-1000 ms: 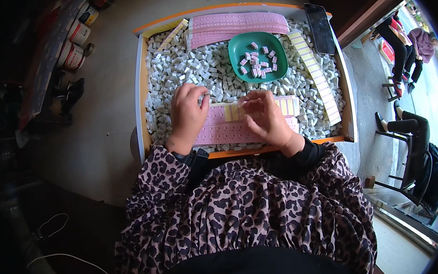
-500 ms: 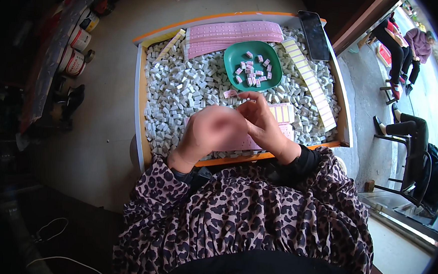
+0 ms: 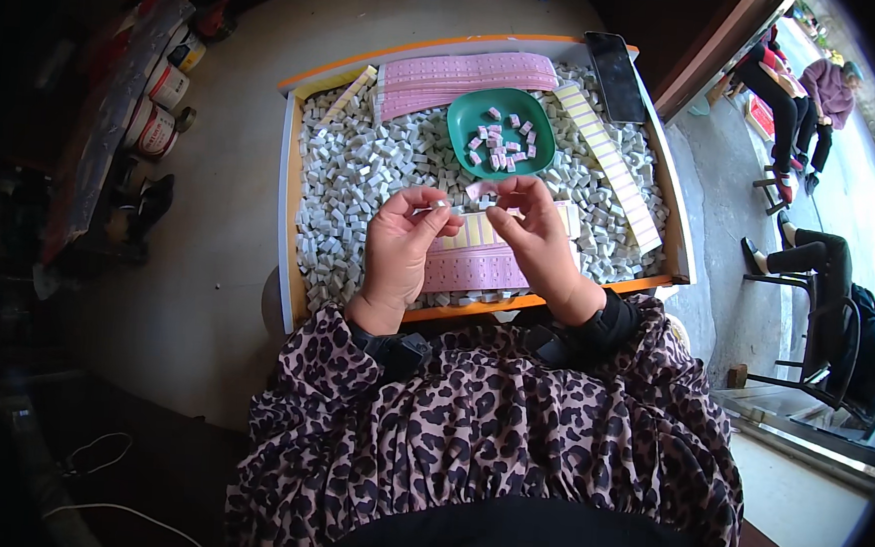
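Observation:
Above the tray, my left hand (image 3: 399, 249) is closed, pinching a small white block (image 3: 441, 205) between thumb and fingers. Close beside it on the right, my right hand (image 3: 540, 242) has bent fingers, with a small pink paper label (image 3: 480, 189) at its fingertips. Beneath both hands lie a pink label sheet (image 3: 473, 271) and a yellow-and-white label strip (image 3: 482, 228). Beyond the fingers a green dish (image 3: 459, 124) holds several pink-and-white blocks (image 3: 498, 147). Loose grey-white blocks (image 3: 347, 193) fill the shallow tray around them.
The tray's orange-edged rim (image 3: 391, 48) surrounds the blocks. Pink label sheets (image 3: 469, 78) lie at its far side, a long yellow-and-white strip (image 3: 609, 164) at the right. A dark phone (image 3: 615, 77) rests on the far right corner. Paint cans (image 3: 154, 128) stand left; people sit outside at right.
My hands have drawn apart, and my left hand has turned so the white block in its pinch shows. The pink label has shifted slightly right with my right hand. The view has moved a little.

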Demonstrator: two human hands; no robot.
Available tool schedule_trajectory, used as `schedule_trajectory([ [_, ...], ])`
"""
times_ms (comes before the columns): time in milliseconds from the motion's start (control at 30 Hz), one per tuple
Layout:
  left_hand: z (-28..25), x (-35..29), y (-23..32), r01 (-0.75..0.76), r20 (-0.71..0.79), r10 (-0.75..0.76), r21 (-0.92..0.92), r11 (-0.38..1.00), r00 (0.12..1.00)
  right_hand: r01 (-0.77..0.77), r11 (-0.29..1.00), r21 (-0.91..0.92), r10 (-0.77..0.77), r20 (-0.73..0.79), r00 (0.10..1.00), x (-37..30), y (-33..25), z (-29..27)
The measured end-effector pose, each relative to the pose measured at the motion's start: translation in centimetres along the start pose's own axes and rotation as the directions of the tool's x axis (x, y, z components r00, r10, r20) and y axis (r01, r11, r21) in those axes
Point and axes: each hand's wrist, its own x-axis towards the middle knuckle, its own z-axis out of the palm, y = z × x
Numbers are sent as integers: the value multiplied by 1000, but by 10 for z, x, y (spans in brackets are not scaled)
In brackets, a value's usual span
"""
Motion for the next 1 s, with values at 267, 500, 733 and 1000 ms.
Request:
schedule_trajectory([
  [267,15,-20,17,50,40,-56,138,989,998,-8,949,315,-22,92,996,-12,-17,10],
  [500,21,-31,25,-54,91,41,153,987,995,-11,935,354,-31,113,993,-18,-29,21],
  [733,22,-32,28,-108,118,89,163,981,989,28,959,282,-62,112,992,-17,-22,21],
  [1000,16,-32,33,-73,172,56,95,993,983,217,964,-153,-186,195,963,-15,-27,17],
])
